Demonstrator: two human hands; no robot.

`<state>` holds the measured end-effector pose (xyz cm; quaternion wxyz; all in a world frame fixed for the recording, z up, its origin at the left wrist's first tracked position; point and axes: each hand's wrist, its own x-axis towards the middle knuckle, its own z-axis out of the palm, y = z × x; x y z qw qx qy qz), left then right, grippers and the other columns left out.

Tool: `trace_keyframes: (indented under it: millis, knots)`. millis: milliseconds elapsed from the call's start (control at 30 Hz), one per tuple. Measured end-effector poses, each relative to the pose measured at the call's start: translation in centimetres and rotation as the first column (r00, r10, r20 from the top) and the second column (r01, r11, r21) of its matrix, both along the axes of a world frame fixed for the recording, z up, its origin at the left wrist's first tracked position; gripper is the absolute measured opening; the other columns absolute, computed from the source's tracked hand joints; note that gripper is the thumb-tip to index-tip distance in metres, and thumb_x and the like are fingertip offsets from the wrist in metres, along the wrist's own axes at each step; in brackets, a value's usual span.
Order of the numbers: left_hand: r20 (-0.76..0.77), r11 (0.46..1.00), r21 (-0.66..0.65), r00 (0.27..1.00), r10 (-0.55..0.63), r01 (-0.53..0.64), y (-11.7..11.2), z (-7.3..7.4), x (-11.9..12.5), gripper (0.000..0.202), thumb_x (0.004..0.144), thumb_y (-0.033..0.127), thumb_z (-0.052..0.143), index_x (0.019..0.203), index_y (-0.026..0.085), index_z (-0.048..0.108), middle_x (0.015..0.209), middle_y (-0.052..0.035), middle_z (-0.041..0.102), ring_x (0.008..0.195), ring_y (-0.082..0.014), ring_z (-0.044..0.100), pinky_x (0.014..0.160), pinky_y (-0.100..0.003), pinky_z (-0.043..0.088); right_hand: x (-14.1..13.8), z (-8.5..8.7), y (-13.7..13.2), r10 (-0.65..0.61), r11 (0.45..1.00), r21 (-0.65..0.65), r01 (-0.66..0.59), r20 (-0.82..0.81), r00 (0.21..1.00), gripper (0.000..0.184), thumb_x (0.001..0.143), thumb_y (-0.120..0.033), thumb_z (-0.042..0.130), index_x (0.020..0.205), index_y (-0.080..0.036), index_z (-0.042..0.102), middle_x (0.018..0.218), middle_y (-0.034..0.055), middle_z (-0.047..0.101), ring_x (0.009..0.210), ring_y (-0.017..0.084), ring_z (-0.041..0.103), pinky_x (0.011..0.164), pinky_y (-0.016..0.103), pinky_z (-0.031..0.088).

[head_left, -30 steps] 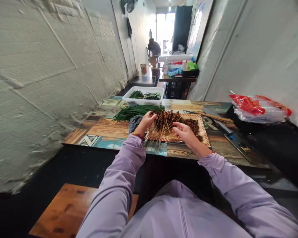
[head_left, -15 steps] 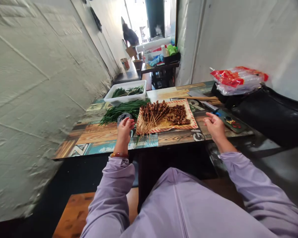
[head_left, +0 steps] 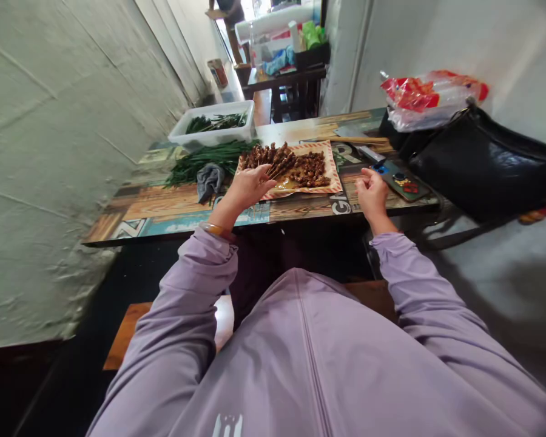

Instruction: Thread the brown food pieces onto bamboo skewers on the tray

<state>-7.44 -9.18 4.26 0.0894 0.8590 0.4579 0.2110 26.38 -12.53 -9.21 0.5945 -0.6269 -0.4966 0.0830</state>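
Note:
My left hand (head_left: 251, 184) reaches over the near left side of a tray with a red-striped rim (head_left: 336, 177). Its fingers are stretched out with the thumb apart, above the sticks of the meat skewers (head_left: 275, 156), which it partly hides. Whether it touches them I cannot tell. To the right of the skewers lies a heap of loose meat pieces (head_left: 313, 170) in brown sauce. My right hand (head_left: 373, 193) hovers by the table's near edge, right of the tray, fingers loosely bent and holding nothing visible. Nearest to it is a dark phone (head_left: 408, 185).
Left of the tray are a crumpled grey cloth (head_left: 209, 181), long green stalks (head_left: 195, 161) and a white bin of greens (head_left: 182, 130). A knife (head_left: 370, 153) lies behind the phone. A black bag (head_left: 482, 164) stands at right. Farther back, a person (head_left: 231, 12) is partly visible.
My left hand has moved right, from beside the cloth to over the skewer sticks, uncovering the cloth. My right hand's fingers are more bent. The view has tipped downward.

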Motion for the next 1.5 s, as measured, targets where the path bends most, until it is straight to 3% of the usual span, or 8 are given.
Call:
trace_keyframes:
  millis: [133, 333, 433, 533, 767, 1200, 1433, 1500]
  knots:
    - [-0.008, 0.996, -0.008, 0.996, 0.091, -0.091, -0.8, -0.4, -0.7, 0.054, 0.083, 0.037, 0.059, 0.13, 0.01, 0.058, 0.105, -0.0129, 0.072, 0.097, -0.0245, 0.065, 0.091, -0.037, 0.046, 0.1, -0.1, 0.2, 0.001, 1.0, 0.015, -0.002, 0.031, 1.0, 0.036, 0.082, -0.029, 0.052, 0.115, -0.015, 0.059, 0.097, 0.0108, 0.07, 0.094, 0.025, 0.067, 0.088, 0.047, 0.052]
    - [0.318, 0.986, 0.049, 0.938, 0.135, -0.159, -2.6, 0.6, -1.3, 0.045, 0.083, 0.038, 0.06, 0.121, 0.013, 0.063, 0.101, -0.0097, 0.073, 0.095, -0.0197, 0.065, 0.092, -0.033, 0.046, -0.1, -0.1, 0.3, 0.011, 1.0, 0.019, -0.011, 0.015, 1.0, 0.037, 0.084, -0.031, 0.05, 0.116, -0.014, 0.057, 0.1, 0.0114, 0.069, 0.095, 0.025, 0.067, 0.089, 0.047, 0.051]
    - [0.551, 0.984, -0.022, 0.819, 0.158, -0.175, -4.3, 1.1, -0.9, 0.042, 0.085, 0.042, 0.06, 0.114, 0.013, 0.066, 0.095, -0.0091, 0.073, 0.09, -0.018, 0.066, 0.085, -0.031, 0.049, -0.5, 0.1, 0.0, -0.02, 0.999, 0.031, 0.02, 0.001, 1.0, 0.035, 0.085, -0.033, 0.049, 0.114, -0.015, 0.058, 0.095, 0.0108, 0.07, 0.091, 0.024, 0.067, 0.087, 0.046, 0.052]
    - [0.724, 0.988, -0.115, 0.673, 0.153, -0.101, -6.7, 1.3, -0.1, 0.043, 0.083, 0.047, 0.062, 0.111, 0.014, 0.067, 0.089, -0.008, 0.073, 0.086, -0.0171, 0.068, 0.083, -0.03, 0.05, -1.0, 0.6, -0.3, -0.058, 0.998, 0.029, 0.058, 0.003, 0.998, 0.034, 0.087, -0.034, 0.049, 0.112, -0.014, 0.06, 0.084, 0.0091, 0.07, 0.083, 0.024, 0.067, 0.084, 0.044, 0.052]
    - [0.848, 0.963, -0.26, 0.493, 0.194, 0.067, -10.4, 0.3, 1.2, 0.045, 0.077, 0.05, 0.07, 0.105, 0.015, 0.069, 0.081, -0.0064, 0.074, 0.078, -0.0164, 0.068, 0.081, -0.031, 0.051, -2.2, 2.0, -1.1, -0.115, 0.993, -0.025, 0.116, 0.052, 0.992, 0.038, 0.092, -0.039, 0.042, 0.109, -0.014, 0.064, 0.067, 0.0051, 0.067, 0.07, 0.021, 0.065, 0.077, 0.038, 0.05]
    - [0.834, 0.891, -0.409, 0.477, 0.278, 0.198, -8.3, -3.4, 1.6, 0.037, 0.08, 0.046, 0.068, 0.104, 0.017, 0.071, 0.083, -0.0061, 0.073, 0.078, -0.0147, 0.066, 0.078, -0.028, 0.05, -3.2, 2.8, -1.5, -0.125, 0.985, -0.101, 0.142, 0.161, 0.979, 0.04, 0.092, -0.041, 0.04, 0.107, -0.016, 0.068, 0.068, 0.0063, 0.069, 0.072, 0.023, 0.064, 0.077, 0.035, 0.047]
    - [0.878, 0.889, -0.42, 0.328, 0.349, 0.18, -7.4, -4.6, 0.7, 0.033, 0.079, 0.046, 0.069, 0.097, 0.018, 0.07, 0.077, -0.0038, 0.07, 0.073, -0.0136, 0.066, 0.073, -0.028, 0.051, -2.3, 2.2, -1.7, -0.13, 0.984, -0.091, 0.151, 0.203, 0.97, 0.04, 0.094, -0.042, 0.039, 0.108, -0.016, 0.067, 0.07, 0.0059, 0.069, 0.073, 0.022, 0.064, 0.077, 0.036, 0.047]
    - [0.871, 0.882, -0.44, 0.321, 0.372, 0.172, -7.2, -4.7, 0.4, 0.033, 0.079, 0.047, 0.068, 0.095, 0.018, 0.07, 0.076, -0.0036, 0.07, 0.072, -0.0137, 0.066, 0.073, -0.029, 0.051, -2.2, 2.1, -1.6, -0.129, 0.986, -0.076, 0.147, 0.2, 0.971, 0.04, 0.095, -0.042, 0.04, 0.108, -0.016, 0.066, 0.067, 0.0044, 0.067, 0.071, 0.022, 0.064, 0.079, 0.037, 0.048]
